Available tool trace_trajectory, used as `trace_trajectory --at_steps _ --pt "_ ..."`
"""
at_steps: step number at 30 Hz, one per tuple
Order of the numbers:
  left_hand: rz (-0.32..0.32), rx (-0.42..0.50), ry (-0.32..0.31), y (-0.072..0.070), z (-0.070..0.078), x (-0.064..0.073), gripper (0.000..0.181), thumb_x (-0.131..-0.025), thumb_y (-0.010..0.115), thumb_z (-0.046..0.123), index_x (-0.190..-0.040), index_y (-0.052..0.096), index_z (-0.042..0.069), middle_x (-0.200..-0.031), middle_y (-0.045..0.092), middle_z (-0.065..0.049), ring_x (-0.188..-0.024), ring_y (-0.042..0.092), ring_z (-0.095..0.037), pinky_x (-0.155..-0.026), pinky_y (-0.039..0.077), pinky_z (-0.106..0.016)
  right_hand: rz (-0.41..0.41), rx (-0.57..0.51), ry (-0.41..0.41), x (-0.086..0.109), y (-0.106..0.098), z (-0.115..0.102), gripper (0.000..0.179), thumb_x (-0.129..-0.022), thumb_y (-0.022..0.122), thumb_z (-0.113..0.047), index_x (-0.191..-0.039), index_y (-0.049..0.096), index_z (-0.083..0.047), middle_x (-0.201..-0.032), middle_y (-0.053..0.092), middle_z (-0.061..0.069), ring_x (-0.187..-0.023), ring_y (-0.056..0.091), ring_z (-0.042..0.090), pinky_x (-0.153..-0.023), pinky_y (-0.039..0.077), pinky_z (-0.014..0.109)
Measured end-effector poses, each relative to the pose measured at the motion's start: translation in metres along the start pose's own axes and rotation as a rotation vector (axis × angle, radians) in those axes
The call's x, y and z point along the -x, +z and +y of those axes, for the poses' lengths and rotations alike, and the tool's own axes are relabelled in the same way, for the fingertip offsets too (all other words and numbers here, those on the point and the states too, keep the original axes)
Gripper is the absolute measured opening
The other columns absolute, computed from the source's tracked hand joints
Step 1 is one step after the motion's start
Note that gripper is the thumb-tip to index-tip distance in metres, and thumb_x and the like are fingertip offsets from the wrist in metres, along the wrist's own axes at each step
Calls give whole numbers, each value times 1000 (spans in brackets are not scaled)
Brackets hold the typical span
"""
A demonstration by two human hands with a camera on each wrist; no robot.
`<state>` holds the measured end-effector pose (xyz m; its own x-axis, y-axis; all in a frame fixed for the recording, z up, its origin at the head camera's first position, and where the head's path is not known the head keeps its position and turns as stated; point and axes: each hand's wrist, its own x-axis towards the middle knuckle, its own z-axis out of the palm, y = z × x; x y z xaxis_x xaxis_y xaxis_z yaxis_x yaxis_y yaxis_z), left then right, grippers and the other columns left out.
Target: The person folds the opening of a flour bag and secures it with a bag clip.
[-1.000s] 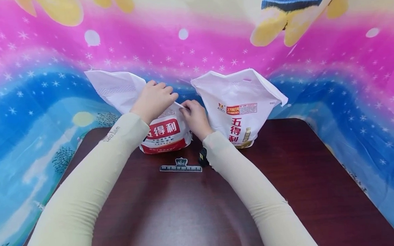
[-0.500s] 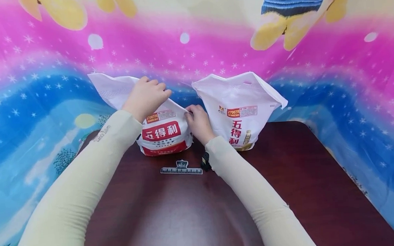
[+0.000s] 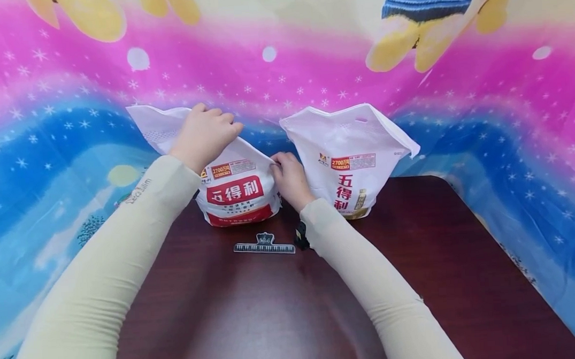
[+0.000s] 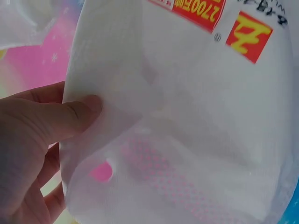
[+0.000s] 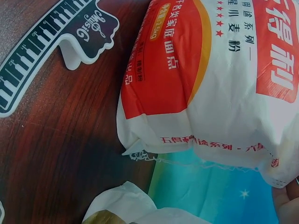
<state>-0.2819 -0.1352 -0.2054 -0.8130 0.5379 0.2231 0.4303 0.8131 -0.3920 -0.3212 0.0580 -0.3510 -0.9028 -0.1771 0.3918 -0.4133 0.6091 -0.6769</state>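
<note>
Red-labelled bag (image 3: pixel 235 190): stands on the table toward its far side, the left one of two; its printed lower part is full and rounded, while the plain white top rises and leans out to the left, its upper edge sloping down toward the right corner.
Bag print: a red band with white characters, a smaller red label above it and a red field at the base; the right wrist view shows a yellow curve bordering that field.
Left hand (image 3: pixel 206 135): at the bag's upper edge, pinching the white material, thumb flat on the near face and the other fingers behind; a cut-out hole shows near the thumb in the left wrist view.
Right hand (image 3: pixel 291 179): at the bag's right corner, lower than the left hand, thumb and forefinger pinching the edge; I cannot tell how the remaining fingers lie.
Second bag (image 3: pixel 344 145): upright just right of the right hand, white, with red vertical characters and a flared top.
Piano-key clip (image 3: pixel 264 246): lies in front of the red-labelled bag, marked "Music".
Black object (image 3: pixel 300 236): beside the clip, partly hidden by the right sleeve (image 3: pixel 364 272).
Table (image 3: pixel 273 303): dark reddish-brown, glossy.
Backdrop (image 3: pixel 243 53): pink and blue cloth with white snowflakes.
</note>
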Motion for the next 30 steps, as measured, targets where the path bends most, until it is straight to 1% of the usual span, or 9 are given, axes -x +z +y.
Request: trace_trajectory --at_steps 4,7,12,15,20,25,30 --pt "-11 40 -37 -6 -6 2 60 -80 85 3 -134 62 9 -131 64 -19 -124 58 -39 -107 42 -57 -1 18 -12 -1 -1 -1 15 -104 55 -11 -113 66 -3 -112 60 13 -104 59 25 -96 52 38" --pt "-10 83 -50 -12 -9 4 63 -78 86 3 -135 61 8 -131 63 -21 -125 57 -40 -108 41 -59 6 31 -19 -1 -1 -1 15 -104 56 -10 -113 66 -2 -111 60 13 -104 59 26 -96 51 38" --pt "-8 171 -80 -21 -15 7 60 -73 89 4 -128 64 8 -121 66 -20 -114 61 -39 -100 48 -58 9 37 -20 -2 -2 -1 15 -104 55 -9 -112 66 -2 -111 60 13 -104 59 26 -97 51 38" --pt "-12 200 -97 -25 -16 8 57 -72 90 4 -124 67 10 -116 68 -19 -110 62 -38 -95 51 -56 2 43 -14 -1 -2 0 15 -104 55 -10 -112 66 -3 -111 59 13 -104 59 26 -97 51 38" --pt "-30 160 -100 -32 -18 8 53 -71 90 4 -119 69 10 -115 69 -18 -106 64 -38 -90 53 -57 -3 71 -19 -1 -2 -1 16 -104 55 -9 -114 66 -2 -111 60 14 -104 59 27 -96 50 38" --pt "-54 137 -106 -37 -20 10 52 -72 90 3 -119 69 8 -115 67 -20 -105 64 -38 -87 55 -56 -12 75 -12 1 -2 -1 17 -104 54 -10 -115 65 -3 -112 59 14 -105 58 26 -98 49 38" --pt "-47 136 -110 -42 -20 13 53 -71 90 3 -120 69 8 -116 67 -20 -105 64 -39 -88 55 -56 -11 74 -18 2 -2 -2 17 -104 54 -10 -116 65 -3 -112 59 14 -106 59 26 -98 50 39"
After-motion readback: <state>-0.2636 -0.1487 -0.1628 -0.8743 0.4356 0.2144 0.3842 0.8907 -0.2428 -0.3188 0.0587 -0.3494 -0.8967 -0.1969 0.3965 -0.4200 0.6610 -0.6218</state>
